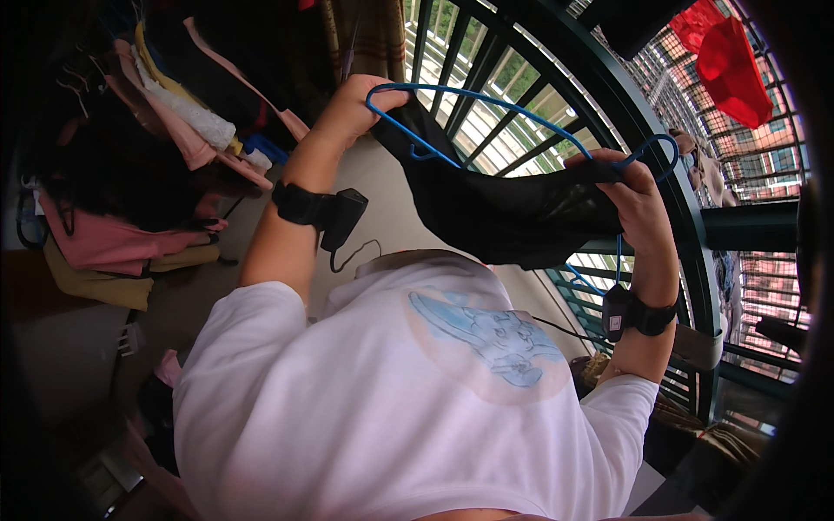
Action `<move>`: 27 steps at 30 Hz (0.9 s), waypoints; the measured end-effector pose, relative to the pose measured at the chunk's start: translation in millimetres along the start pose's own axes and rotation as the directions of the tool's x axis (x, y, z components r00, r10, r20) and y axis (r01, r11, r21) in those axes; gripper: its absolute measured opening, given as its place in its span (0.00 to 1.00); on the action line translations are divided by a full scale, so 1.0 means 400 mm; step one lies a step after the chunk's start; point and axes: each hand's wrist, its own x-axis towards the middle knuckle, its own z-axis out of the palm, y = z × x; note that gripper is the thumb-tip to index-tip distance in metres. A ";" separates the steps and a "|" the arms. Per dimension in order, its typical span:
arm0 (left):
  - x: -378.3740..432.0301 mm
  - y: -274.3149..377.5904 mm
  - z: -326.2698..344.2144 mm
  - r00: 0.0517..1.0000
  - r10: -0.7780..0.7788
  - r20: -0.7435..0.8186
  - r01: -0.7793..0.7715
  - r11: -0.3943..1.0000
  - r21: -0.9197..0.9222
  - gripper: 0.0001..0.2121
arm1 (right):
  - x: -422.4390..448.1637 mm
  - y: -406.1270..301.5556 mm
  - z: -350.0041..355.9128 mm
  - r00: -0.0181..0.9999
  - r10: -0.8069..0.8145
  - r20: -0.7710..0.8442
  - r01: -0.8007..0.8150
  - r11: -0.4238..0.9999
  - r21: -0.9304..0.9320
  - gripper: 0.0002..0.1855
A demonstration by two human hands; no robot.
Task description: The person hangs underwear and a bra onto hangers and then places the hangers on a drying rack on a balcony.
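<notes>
A blue clothes hanger (482, 96) is held up in front of me, with a black garment (502, 208) draped along it. My left hand (365, 107) grips one end of the hanger together with the garment's edge. Near the curved hook (666, 156), my right hand (632, 195) pinches the black cloth against the hanger. The cloth sags between my two hands and covers part of the hanger's frame. Another stretch of blue hanger shows below the cloth, beside my right wrist. Some fingers of both hands are hidden behind the cloth.
Clothes on hangers (189, 130) crowd the left side, with pink garments (98, 234) lower down. A dark green metal railing (625, 84) curves along the right. Red cloth (736, 71) hangs by the mesh beyond it. A curtain (371, 39) hangs at the top.
</notes>
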 end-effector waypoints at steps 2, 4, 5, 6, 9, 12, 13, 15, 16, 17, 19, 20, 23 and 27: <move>-0.009 -0.001 0.004 1.000 0.001 0.006 -0.001 1.000 -0.020 0.07 | -0.009 -0.012 -0.001 0.999 0.043 -0.010 -0.043 0.999 0.015 0.15; -0.007 -0.007 -0.011 0.999 -0.029 0.020 0.029 1.000 0.006 0.06 | -0.017 -0.033 0.005 0.999 0.039 -0.021 -0.039 0.999 -0.014 0.15; -0.010 -0.006 -0.012 0.999 -0.032 0.020 0.032 0.999 -0.019 0.06 | -0.018 -0.037 0.006 0.999 0.036 -0.024 -0.037 0.999 -0.028 0.16; -0.017 0.006 -0.009 0.999 -0.033 0.026 0.034 0.998 -0.045 0.06 | -0.021 -0.038 0.006 0.997 0.062 -0.046 -0.064 0.997 -0.035 0.16; -0.024 0.021 -0.010 0.999 -0.041 0.023 0.042 0.998 -0.042 0.08 | -0.026 -0.038 0.007 0.989 0.117 -0.094 -0.124 0.990 -0.073 0.17; -0.024 0.023 0.000 0.999 -0.010 0.048 0.013 0.998 -0.053 0.08 | -0.013 -0.034 0.013 0.989 0.114 -0.092 -0.128 0.980 -0.153 0.16; -0.029 0.034 0.009 0.998 -0.015 0.055 0.018 0.997 -0.070 0.09 | -0.009 -0.038 0.020 0.991 0.104 -0.079 -0.117 0.976 -0.182 0.16; -0.039 0.058 0.029 0.997 0.016 0.071 -0.016 1.000 0.004 0.09 | -0.003 -0.034 0.027 0.996 0.075 -0.057 -0.088 0.962 -0.259 0.14; -0.044 0.070 0.040 0.995 0.052 0.085 -0.060 0.994 0.092 0.09 | 0.003 -0.024 0.024 0.997 0.058 -0.047 -0.070 0.949 -0.307 0.14; -0.050 0.079 0.051 0.991 0.088 0.103 -0.106 0.978 0.178 0.10 | 0.009 -0.018 0.022 0.998 0.042 -0.037 -0.053 0.933 -0.355 0.13; -0.060 0.095 0.076 0.888 0.425 0.175 -0.457 0.775 0.437 0.09 | 0.014 -0.013 0.024 0.997 -0.005 -0.079 -0.024 0.931 -0.364 0.12; -0.067 0.104 0.085 0.838 0.506 0.204 -0.529 0.665 0.526 0.08 | 0.018 0.002 0.009 0.998 -0.002 -0.057 -0.020 0.922 -0.386 0.13; -0.087 0.134 0.106 0.712 0.655 0.254 -0.585 0.352 0.731 0.04 | 0.018 0.024 -0.003 0.988 -0.052 -0.147 -0.040 0.829 -0.558 0.14; -0.085 0.167 0.091 0.569 0.780 0.261 -0.653 0.235 0.720 0.04 | 0.013 0.060 0.002 0.873 -0.420 -0.247 -0.097 0.346 -0.933 0.18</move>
